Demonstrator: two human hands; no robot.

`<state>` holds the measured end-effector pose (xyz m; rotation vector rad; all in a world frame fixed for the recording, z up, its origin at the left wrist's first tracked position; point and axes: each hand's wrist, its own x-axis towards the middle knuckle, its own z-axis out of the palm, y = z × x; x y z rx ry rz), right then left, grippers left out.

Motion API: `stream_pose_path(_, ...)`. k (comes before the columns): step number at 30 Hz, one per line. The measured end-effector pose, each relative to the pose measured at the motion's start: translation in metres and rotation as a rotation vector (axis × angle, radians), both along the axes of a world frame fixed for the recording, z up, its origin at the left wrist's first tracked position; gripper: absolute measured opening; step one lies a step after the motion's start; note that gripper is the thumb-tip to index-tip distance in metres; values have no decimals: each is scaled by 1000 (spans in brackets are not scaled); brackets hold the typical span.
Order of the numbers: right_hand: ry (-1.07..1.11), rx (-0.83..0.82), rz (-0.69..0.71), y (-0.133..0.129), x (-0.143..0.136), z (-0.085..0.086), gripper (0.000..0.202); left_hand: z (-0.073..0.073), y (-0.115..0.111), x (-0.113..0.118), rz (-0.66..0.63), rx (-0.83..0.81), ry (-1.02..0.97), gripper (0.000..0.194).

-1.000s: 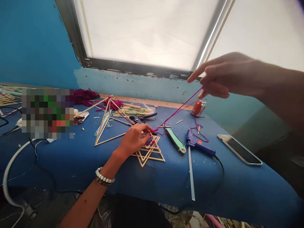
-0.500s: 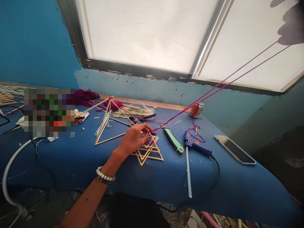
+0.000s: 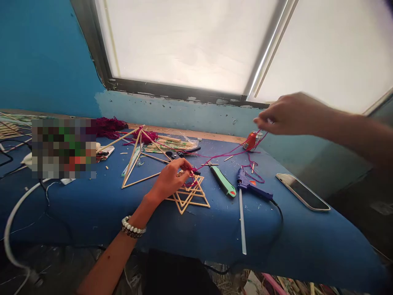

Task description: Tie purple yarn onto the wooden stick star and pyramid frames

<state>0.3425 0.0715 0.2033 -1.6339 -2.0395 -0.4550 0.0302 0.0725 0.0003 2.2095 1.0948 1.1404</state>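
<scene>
My left hand (image 3: 174, 176) pinches magenta yarn (image 3: 211, 161) at the top of a small star-shaped frame of thin wooden sticks (image 3: 193, 202). The frame lies on the blue table, partly hidden under my fingers. Raised at the right, my right hand (image 3: 287, 112) is closed on the other part of the yarn, which sags in loose strands between both hands. Behind my left hand lie black-handled pliers (image 3: 175, 155). Close by on the right is a green utility knife (image 3: 223, 181).
A blue glue gun (image 3: 254, 188) with a long glue stick, a phone (image 3: 302, 191) and an orange can (image 3: 252, 141) occupy the right side. A larger stick frame (image 3: 132, 162) stands at left. Bundled sticks (image 3: 172, 144) and magenta yarn skeins (image 3: 110, 126) lie behind.
My right hand has come down and inward from the upper right corner. The yarn, taut before, now hangs slack. My left hand has stayed at the small frame.
</scene>
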Motion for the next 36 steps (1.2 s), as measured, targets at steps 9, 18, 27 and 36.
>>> stream_pose_path(9, -464, -138, 473, 12, -60, -102, 16, -1, 1, -5, 138, -15, -115, 22)
stream_pose_path(18, -63, -263, 660, 14, -107, -178, 15, -2, 3, -5, 65, 86, 72, 12)
stream_pose_path(27, 315, -440, 646, 18, -103, -192, 11, 8, 12, -6, 6, 206, 371, 3)
stream_pose_path(36, 401, -413, 652, 21, -99, -203, 11, 10, 14, 1, -16, 330, 505, 5)
